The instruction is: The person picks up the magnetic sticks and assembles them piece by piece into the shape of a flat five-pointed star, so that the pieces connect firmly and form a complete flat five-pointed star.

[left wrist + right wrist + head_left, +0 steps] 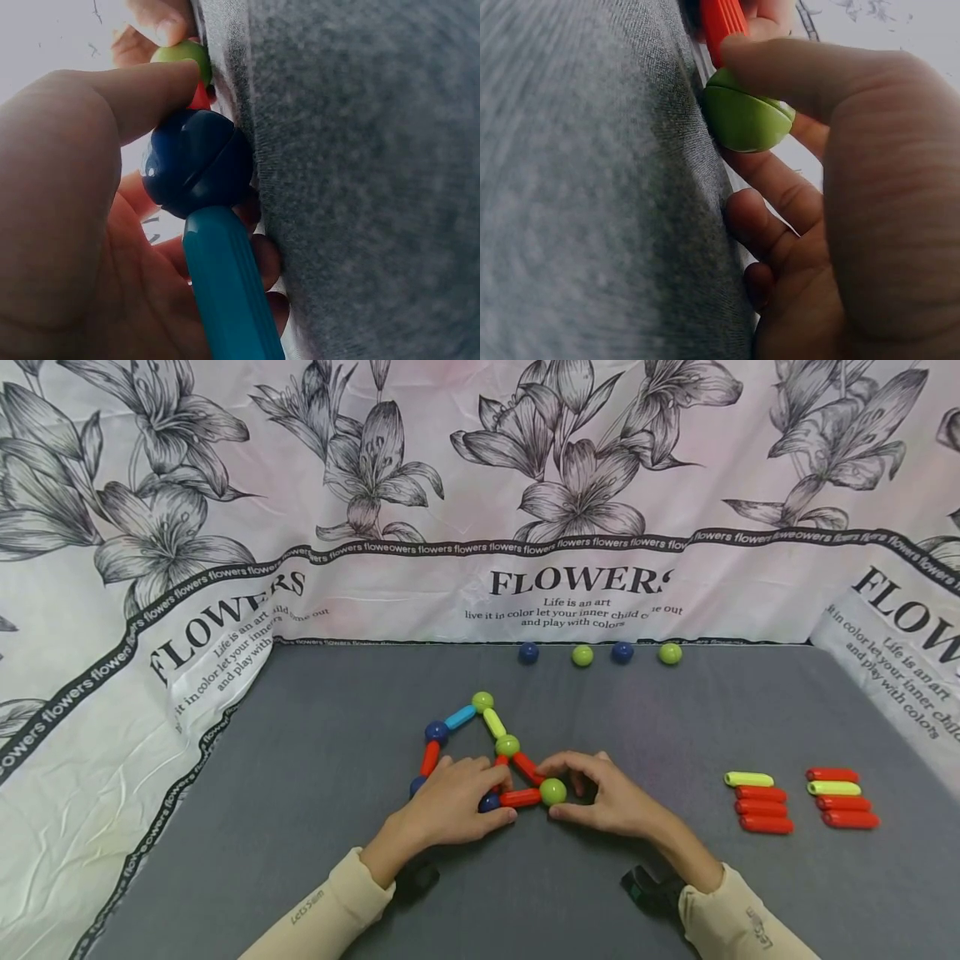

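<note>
- Head view: ball-and-stick shape (430, 758), centre of pic, flat on gray table (315, 860). L hand (465, 802) lies over its lower part; R hand (600, 797) at its lower-right corner.
- Head view, key relation: red stick (521, 797) lies btwn hands, long axis approx. left-right, right end slightly higher. Blue ball (489, 803) at left end, by L hand; green ball (553, 792) at right end, by R hand. R hand is nearer the corner.
- Head view: slanting red stick (528, 767) runs down-right to same green ball; seating of its lower end: can't tell.
- Head view, stock: loose sticks (763, 807) at mid-right, loose balls (582, 655) upper centre.
- L wrist view: L hand grips around blue ball, thumb reaching to red stick, top centre. Teal stick (229, 285) runs from ball to bottom edge.
- R wrist view: R hand pinches green ball, upper centre, btwn thumb and finger; thumb tip at stick/ball joint. Red stick leads off to top edge.
</note>
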Tool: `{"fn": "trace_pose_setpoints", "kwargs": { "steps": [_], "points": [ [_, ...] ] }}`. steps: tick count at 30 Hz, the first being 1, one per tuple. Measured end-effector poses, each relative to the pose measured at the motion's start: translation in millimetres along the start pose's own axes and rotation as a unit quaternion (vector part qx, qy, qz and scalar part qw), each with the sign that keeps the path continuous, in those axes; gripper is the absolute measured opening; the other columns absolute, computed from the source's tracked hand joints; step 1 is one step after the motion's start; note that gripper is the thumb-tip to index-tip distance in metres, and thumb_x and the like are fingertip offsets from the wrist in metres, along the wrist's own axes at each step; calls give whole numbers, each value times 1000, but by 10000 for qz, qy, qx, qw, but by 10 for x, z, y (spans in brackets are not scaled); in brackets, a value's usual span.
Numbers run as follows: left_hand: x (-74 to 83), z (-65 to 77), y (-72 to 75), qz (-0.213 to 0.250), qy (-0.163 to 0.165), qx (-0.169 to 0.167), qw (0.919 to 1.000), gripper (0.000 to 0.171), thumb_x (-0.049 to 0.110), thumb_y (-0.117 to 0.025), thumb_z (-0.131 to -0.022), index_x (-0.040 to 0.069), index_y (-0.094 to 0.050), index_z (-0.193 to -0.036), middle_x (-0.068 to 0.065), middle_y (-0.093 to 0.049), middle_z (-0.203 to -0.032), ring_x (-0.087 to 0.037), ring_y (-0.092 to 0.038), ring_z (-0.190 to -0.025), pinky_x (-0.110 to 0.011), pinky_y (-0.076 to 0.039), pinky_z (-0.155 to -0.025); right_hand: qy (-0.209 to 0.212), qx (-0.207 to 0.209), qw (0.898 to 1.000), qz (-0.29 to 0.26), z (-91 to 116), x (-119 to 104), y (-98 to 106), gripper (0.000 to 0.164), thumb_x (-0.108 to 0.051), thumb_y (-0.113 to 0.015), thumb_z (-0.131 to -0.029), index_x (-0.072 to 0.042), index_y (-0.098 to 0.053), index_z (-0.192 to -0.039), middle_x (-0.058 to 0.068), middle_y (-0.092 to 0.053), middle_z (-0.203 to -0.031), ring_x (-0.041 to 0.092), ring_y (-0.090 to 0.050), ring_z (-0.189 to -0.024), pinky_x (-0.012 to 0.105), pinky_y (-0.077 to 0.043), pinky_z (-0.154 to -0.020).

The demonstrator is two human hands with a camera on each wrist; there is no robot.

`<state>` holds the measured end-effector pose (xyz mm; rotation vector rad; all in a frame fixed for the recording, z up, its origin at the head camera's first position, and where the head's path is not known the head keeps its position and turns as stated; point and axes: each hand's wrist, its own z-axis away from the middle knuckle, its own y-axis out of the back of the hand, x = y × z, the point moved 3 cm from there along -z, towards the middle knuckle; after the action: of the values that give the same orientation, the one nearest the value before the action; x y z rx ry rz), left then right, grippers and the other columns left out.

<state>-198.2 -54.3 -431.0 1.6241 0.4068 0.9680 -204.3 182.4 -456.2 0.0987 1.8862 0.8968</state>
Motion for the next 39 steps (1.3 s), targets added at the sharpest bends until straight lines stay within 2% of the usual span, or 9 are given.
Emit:
{"fn": "trace_pose_setpoints", "kwargs": {
  "steps": [7, 14, 20, 25, 29, 35, 39],
  "points": [
    [-31, -14, 8, -57, -4, 181, 9998, 32, 46, -72, -93, 28, -65, -118, 7, -57, -97, -11, -45, -85, -29, -34, -75, -196, -8, 9998, -45, -6, -15, 14, 36, -27, -82, -87, -30, -67, -119, -14, -67, -102, 8, -49, -74, 33, -34, -72],
    [-24, -10, 37, -85, 53, 321, 9994, 45, 45, -74, -92, 27, -60, -132, 1, -61, -119, -21, -49, -108, -37, -36, -85, -80, 33, 9998, -158, -14, -16, 22, 31, -24, -82, -86, -28, -68, -113, -12, -64, -93, 10, -49, -72, 33, -33, -73],
    [-19, 0, 34, 97, -16, 273, 9996, 37, 39, -73, -94, 27, -65, -127, 1, -60, -126, -25, -49, -123, -43, -36, -92, 8, 90, 9995, -296, -9, -14, 25, 23, -22, -83, -86, -28, -69, -103, -4, -61, -82, 12, -49, -70, 33, -32, -72],
    [-34, 15, 53, 119, -221, 94, 9996, 25, 33, -73, -95, 27, -69, -119, 1, -59, -127, -22, -48, -119, -43, -35, -92, 124, 83, 9991, -388, 0, -2, 24, 18, -20, -82, -87, -28, -71, -99, -7, -61, -77, 12, -49, -69, 32, -32, -72],
    [-67, 29, 94, 36, -354, -73, 9993, 22, 27, -75, -93, 27, -71, -115, 2, -60, -125, -21, -50, -120, -50, -35, -100, 390, 29, 9977, -555, -2, 9, 20, 16, -15, -79, -88, -24, -73, -99, -9, -66, -80, 10, -50, -66, 31, -38, -69],
    [-109, 41, 135, 138, -361, -211, 9990, 26, 15, -77, -90, 28, -71, -112, 4, -62, -126, -21, -50, -127, -64, -23, -114, 377, 10, 9973, -634, 2, 0, 14, 13, -13, -78, -89, -20, -74, -100, -11, -72, -88, 7, -53, -67, 30, -40, -71],
    [-130, 41, 157, 286, -320, -167, 9989, 27, 10, -77, -90, 28, -71, -109, 6, -65, -132, -24, -49, -135, -68, -12, -119, 491, 29, 9966, -656, 3, -16, 17, 14, -11, -76, -90, -19, -74, -101, -6, -73, -87, 9, -53, -65, 32, -42, -68]
  ]
}}
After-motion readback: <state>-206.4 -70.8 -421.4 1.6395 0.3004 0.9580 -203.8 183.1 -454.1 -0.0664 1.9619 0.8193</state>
